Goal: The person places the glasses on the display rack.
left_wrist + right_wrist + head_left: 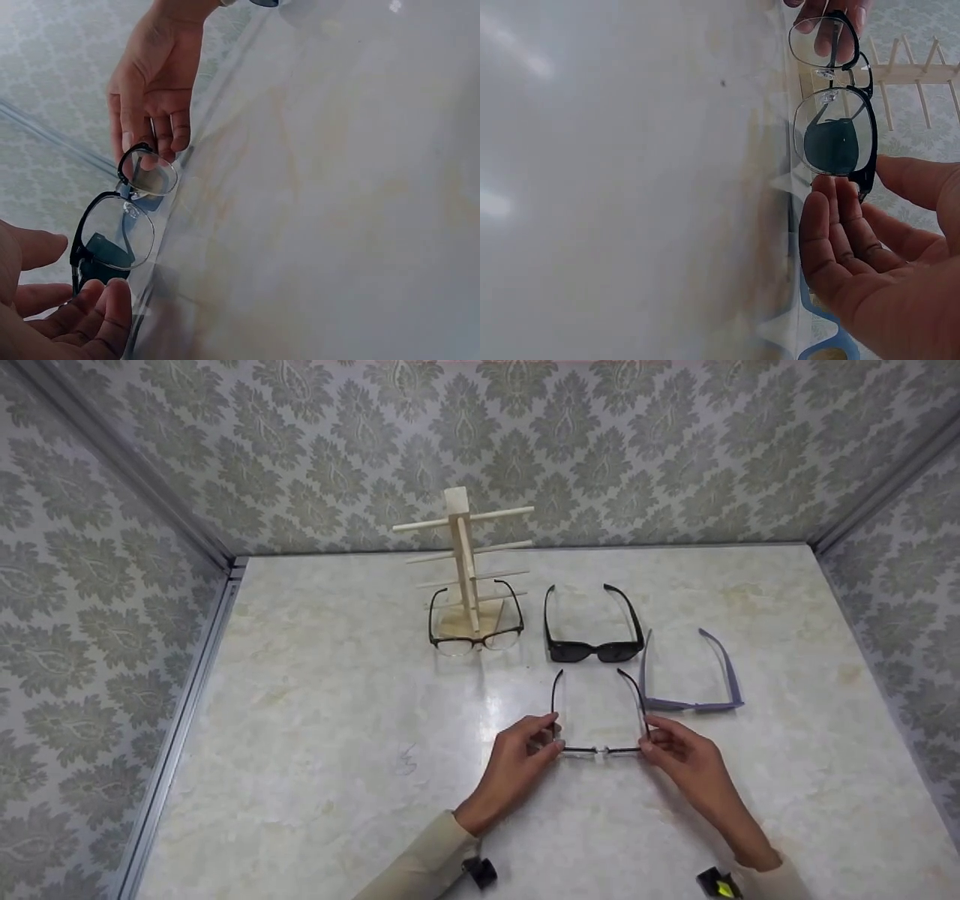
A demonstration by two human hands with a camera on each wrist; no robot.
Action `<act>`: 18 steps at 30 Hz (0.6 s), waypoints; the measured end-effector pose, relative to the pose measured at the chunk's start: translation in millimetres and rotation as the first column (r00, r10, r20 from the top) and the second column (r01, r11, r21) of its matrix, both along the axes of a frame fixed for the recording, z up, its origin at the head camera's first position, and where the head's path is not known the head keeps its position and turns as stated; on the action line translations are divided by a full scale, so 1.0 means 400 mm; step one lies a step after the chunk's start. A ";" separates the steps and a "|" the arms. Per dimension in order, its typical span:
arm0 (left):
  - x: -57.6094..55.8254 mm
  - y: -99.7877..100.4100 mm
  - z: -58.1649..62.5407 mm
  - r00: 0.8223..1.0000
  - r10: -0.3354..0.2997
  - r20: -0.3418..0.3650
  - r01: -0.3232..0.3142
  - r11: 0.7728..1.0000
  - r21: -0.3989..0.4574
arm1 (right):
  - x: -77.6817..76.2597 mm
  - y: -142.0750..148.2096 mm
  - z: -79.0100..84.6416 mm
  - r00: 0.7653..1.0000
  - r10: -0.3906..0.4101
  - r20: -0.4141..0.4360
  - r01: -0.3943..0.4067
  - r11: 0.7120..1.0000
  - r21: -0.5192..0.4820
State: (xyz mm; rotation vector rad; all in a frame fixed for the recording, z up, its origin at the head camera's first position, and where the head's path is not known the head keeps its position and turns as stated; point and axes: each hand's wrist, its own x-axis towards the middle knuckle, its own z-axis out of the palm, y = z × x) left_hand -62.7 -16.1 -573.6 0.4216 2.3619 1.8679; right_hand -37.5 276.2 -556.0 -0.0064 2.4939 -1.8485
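Near the front of the table, both hands hold a pair of half-rim eyeglasses (581, 749) with dark upper rims and clear lenses. Its temples point away from the person. The left hand (517, 750) pinches the left hinge end between thumb and fingers. At the opposite hinge, the right hand (686, 761) grips the frame the same way. In the right wrist view the clear lens rim (874, 135) shows beside the right hand's fingers. Just beyond the right hand lie purple glasses (733, 682), temples open. Black sunglasses (596, 651) sit behind the held pair.
A wooden eyewear stand (459, 502) with several crossbars stands near the back wall. Dark-framed eyeglasses (474, 643) straddle its lower part; whether a crossbar bears them I cannot tell. Patterned walls (510, 442) enclose the marbled table (315, 720) at the back and sides.
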 end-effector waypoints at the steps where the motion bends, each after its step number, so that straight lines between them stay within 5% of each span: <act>1: 0.001 -0.001 0.001 1.000 0.001 -0.001 -0.001 1.000 0.000 | 0.003 -0.001 0.002 1.000 0.001 -0.001 -0.001 1.000 0.001; 18: 0.023 -0.030 0.048 1.000 0.004 -0.009 -0.004 1.000 0.010 | 0.027 -0.032 0.042 0.998 0.005 -0.063 -0.005 1.000 -0.002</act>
